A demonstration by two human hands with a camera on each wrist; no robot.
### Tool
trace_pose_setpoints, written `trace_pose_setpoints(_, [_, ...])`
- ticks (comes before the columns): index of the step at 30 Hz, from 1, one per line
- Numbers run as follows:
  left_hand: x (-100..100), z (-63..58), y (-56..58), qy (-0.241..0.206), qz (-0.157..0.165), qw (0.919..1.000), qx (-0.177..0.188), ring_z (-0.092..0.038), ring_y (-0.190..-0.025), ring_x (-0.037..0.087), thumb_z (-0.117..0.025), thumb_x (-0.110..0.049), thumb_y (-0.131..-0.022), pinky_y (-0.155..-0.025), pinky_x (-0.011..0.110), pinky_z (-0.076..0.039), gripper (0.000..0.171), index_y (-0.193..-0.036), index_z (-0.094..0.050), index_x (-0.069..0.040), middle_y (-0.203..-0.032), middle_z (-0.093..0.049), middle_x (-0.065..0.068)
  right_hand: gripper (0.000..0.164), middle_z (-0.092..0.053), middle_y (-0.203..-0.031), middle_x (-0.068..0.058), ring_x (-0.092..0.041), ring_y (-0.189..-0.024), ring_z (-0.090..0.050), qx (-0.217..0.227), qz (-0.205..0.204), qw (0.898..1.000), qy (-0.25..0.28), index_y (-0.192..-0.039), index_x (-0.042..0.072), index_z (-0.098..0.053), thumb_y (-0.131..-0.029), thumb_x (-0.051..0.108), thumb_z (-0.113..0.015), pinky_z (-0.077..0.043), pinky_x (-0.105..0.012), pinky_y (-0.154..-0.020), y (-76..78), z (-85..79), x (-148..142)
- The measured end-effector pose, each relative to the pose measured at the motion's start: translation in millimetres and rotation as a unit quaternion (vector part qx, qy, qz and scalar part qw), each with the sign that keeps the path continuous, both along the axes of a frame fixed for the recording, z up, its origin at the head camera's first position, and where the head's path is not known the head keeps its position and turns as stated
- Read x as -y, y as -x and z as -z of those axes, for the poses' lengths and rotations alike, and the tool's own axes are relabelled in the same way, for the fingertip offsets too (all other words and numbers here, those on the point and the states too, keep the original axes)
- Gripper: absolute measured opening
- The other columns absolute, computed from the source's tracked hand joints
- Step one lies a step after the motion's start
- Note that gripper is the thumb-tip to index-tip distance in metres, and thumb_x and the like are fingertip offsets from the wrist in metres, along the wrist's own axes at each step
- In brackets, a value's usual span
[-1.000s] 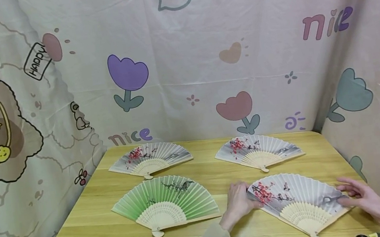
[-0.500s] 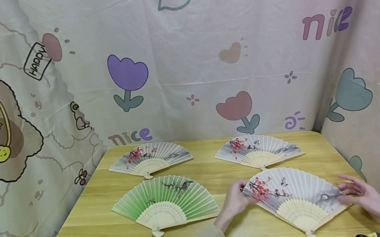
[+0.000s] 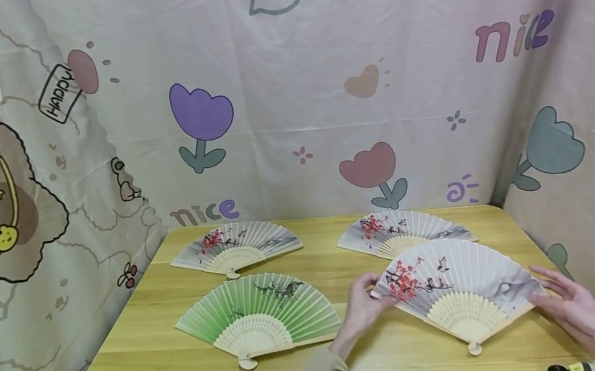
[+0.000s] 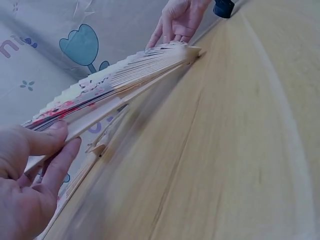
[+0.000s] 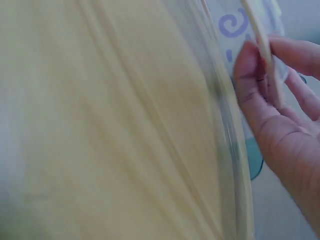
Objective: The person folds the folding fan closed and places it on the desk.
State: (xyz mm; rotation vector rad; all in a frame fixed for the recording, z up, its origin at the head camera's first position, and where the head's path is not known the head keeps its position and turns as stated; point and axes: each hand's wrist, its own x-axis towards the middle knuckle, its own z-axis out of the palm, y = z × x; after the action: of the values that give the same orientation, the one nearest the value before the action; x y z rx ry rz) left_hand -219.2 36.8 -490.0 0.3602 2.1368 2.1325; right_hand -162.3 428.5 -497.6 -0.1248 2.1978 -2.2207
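Note:
Between my two hands is a spread folding fan, grey-white with red blossoms and pale ribs, its pivot toward me. My left hand pinches its left end rib between thumb and fingers, plainly seen in the left wrist view, where the fan is raised off the table and tilted. At the other end, my right hand grips the right edge; in the right wrist view thumb and fingers close on the end rib. In the head view this fan covers the lower part of a similar grey fan behind it.
A green open fan lies left of my left hand. Behind it, near the far edge, lies another grey blossom fan. The wooden table is bounded by a printed cloth backdrop at the back and sides.
The held fan has risen off the table and moved away from me, slightly left, now overlapping the fan behind. Both hands moved with it; the right hand has closed on its edge.

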Motion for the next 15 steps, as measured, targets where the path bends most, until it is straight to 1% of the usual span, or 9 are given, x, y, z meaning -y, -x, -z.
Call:
trace_pose_setpoints(2, [-0.1,-0.6,-0.1,-0.034,0.004,0.9993,0.016,-0.062,-0.073,0.013,-0.071,0.006,-0.063,-0.067,0.025,-0.059,0.034,-0.093,-0.058,-0.005,-0.097,-0.060,0.008,0.059,-0.047,-0.114,0.015,0.005,-0.094,-0.054,0.001,-0.006,0.997,0.075,-0.137,0.022,-0.033,-0.087,-0.007,-0.046,-0.055,-0.015,-0.075,2.5,0.4,2.2])
trace_pose_setpoints(4, [0.3,-0.8,0.2,-0.067,0.004,0.9974,0.027,-0.063,-0.071,0.015,-0.069,0.007,-0.065,-0.067,0.029,-0.059,0.035,-0.096,-0.057,-0.004,-0.099,-0.059,0.009,0.057,-0.054,-0.109,0.010,-0.003,-0.091,-0.059,0.006,-0.013,0.987,0.161,-0.132,0.022,-0.041,-0.087,-0.011,-0.044,-0.056,-0.020,-0.075,5.4,1.3,5.1])
trace_pose_setpoints(6, [0.7,-0.6,0.8,-0.083,-0.005,0.9960,0.030,-0.063,-0.073,0.016,-0.069,0.006,-0.066,-0.067,0.030,-0.059,0.036,-0.098,-0.057,-0.005,-0.100,-0.058,0.009,0.051,-0.061,-0.105,0.002,-0.011,-0.091,-0.062,0.009,-0.023,0.967,0.254,-0.125,0.019,-0.049,-0.087,-0.014,-0.039,-0.057,-0.025,-0.077,8.2,2.4,8.5])
trace_pose_setpoints(7, [1.0,-0.6,1.3,-0.095,-0.008,0.9949,0.033,-0.063,-0.074,0.016,-0.068,0.006,-0.067,-0.068,0.031,-0.059,0.036,-0.100,-0.057,-0.005,-0.101,-0.058,0.010,0.048,-0.063,-0.102,-0.002,-0.014,-0.091,-0.063,0.013,-0.028,0.956,0.290,-0.121,0.016,-0.053,-0.088,-0.015,-0.037,-0.057,-0.027,-0.078,9.4,2.6,10.4])
trace_pose_setpoints(8, [1.3,-0.6,1.7,-0.103,-0.013,0.9940,0.034,-0.063,-0.076,0.017,-0.068,0.006,-0.068,-0.069,0.032,-0.059,0.037,-0.101,-0.056,-0.005,-0.101,-0.058,0.011,0.046,-0.064,-0.100,-0.004,-0.016,-0.091,-0.064,0.017,-0.031,0.949,0.314,-0.117,0.015,-0.055,-0.088,-0.014,-0.035,-0.057,-0.029,-0.078,10.4,2.6,12.7])
trace_pose_setpoints(9, [1.5,-0.4,2.3,-0.110,-0.018,0.9931,0.035,-0.064,-0.076,0.017,-0.067,0.006,-0.068,-0.069,0.032,-0.059,0.037,-0.102,-0.056,-0.005,-0.101,-0.059,0.011,0.043,-0.065,-0.100,-0.005,-0.017,-0.092,-0.064,0.024,-0.030,0.944,0.327,-0.114,0.013,-0.057,-0.089,-0.013,-0.034,-0.057,-0.030,-0.079,11.5,2.3,15.6])
trace_pose_setpoints(11, [1.8,-0.5,3.2,-0.128,-0.030,0.9907,0.037,-0.064,-0.078,0.017,-0.067,0.005,-0.069,-0.070,0.032,-0.059,0.037,-0.103,-0.056,-0.004,-0.101,-0.060,0.012,0.036,-0.066,-0.100,-0.003,-0.017,-0.092,-0.064,0.038,-0.023,0.939,0.341,-0.106,0.010,-0.060,-0.091,-0.010,-0.033,-0.057,-0.030,-0.080,13.8,0.7,22.2])
trace_pose_setpoints(13, [2.0,-0.7,4.0,-0.152,-0.041,0.9869,0.036,-0.065,-0.077,0.017,-0.066,0.006,-0.069,-0.070,0.033,-0.059,0.036,-0.103,-0.056,-0.001,-0.098,-0.062,0.015,0.032,-0.065,-0.100,-0.001,-0.015,-0.092,-0.063,0.058,-0.010,0.935,0.349,-0.101,0.009,-0.062,-0.092,-0.007,-0.035,-0.056,-0.028,-0.081,16.3,-2.0,29.6])
trace_pose_setpoints(15, [1.9,-0.9,4.7,-0.177,-0.052,0.9823,0.033,-0.065,-0.074,0.016,-0.067,0.006,-0.070,-0.069,0.034,-0.059,0.034,-0.102,-0.057,0.003,-0.093,-0.063,0.017,0.029,-0.065,-0.098,0.000,-0.014,-0.090,-0.062,0.082,0.006,0.927,0.367,-0.098,0.009,-0.063,-0.092,-0.004,-0.038,-0.056,-0.027,-0.081,19.2,-5.0,37.1])
